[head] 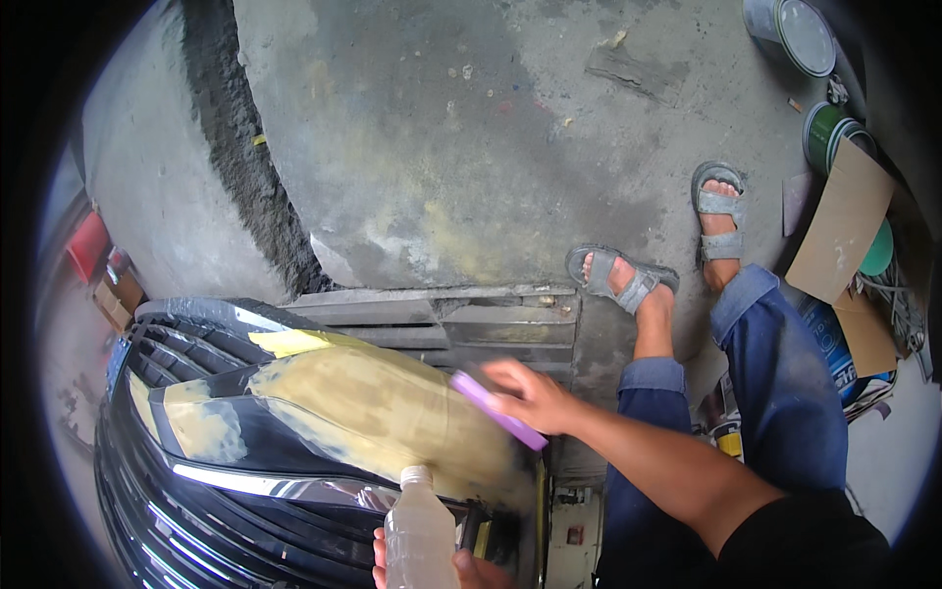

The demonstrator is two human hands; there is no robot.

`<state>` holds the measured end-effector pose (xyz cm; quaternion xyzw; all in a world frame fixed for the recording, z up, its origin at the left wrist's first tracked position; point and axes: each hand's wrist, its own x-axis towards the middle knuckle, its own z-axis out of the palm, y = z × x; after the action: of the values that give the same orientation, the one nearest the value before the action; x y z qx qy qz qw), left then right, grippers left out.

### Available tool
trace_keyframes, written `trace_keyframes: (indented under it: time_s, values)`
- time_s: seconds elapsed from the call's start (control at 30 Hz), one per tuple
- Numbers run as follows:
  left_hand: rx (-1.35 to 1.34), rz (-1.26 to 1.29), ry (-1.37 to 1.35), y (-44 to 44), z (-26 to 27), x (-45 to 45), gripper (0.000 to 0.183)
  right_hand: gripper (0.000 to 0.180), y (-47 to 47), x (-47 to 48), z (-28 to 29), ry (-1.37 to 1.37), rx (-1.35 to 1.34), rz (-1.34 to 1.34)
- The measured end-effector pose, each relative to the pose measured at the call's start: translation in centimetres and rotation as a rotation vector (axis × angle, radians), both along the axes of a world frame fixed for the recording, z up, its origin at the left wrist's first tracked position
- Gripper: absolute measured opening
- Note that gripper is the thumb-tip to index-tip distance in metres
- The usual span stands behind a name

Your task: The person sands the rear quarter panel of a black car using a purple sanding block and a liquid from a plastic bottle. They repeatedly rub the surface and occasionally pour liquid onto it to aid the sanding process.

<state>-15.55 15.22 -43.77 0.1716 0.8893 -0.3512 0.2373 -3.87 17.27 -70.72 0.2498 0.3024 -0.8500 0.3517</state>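
A purple sanding block (pixel 499 411) is held in my right hand (pixel 533 397), which is slightly blurred, against the right part of a car's front bumper. Tan body filler (pixel 375 412) covers much of the bumper there, with dark paint showing around it. Below, my left hand (pixel 471 570) grips a plastic bottle (pixel 419 534) of cloudy liquid, upright in the picture, with its white cap towards the bumper. Yellow masking tape (pixel 291 342) sticks to the bumper's upper edge. Black grille slats (pixel 184 530) fill the lower left.
A floor grate (pixel 508 324) runs beside the bumper, and a rough trench (pixel 243 162) cuts the concrete floor. My sandalled feet stand at the right. Beyond them are a metal paint can (pixel 806 37), a green can (pixel 824 132) and cardboard (pixel 843 221). A small box (pixel 118 298) lies far left.
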Motion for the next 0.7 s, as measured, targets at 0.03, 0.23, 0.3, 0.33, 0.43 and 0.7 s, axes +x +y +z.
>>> trace_keyframes:
  time_s: [0.03,0.23,0.3,0.33,0.43,0.7]
  values:
    - [-0.083,-0.079,-0.049,-0.3,0.2,0.3,0.057,0.064,-0.4,-3.8,-0.4,0.073,0.028,-0.078]
    - [-0.015,-0.020,0.121,-2.6,-0.6,3.6,0.048,0.064,1.2,-15.3,0.0,0.271,0.039,-0.042]
    - [0.138,0.145,0.193,0.1,-1.1,1.7,0.051,0.059,0.4,-6.2,0.0,0.136,0.050,-0.011]
    - [0.285,0.252,0.241,0.1,-1.1,1.7,0.052,0.057,0.5,-1.7,0.2,0.055,0.007,-0.002]
    - [0.887,0.578,0.409,-1.1,-1.7,3.4,0.059,0.056,1.0,0.0,2.0,-0.022,0.047,-0.028]
    - [1.217,0.693,0.473,-2.1,-2.5,4.5,0.085,0.066,0.8,-12.1,1.9,0.255,0.266,-0.017]
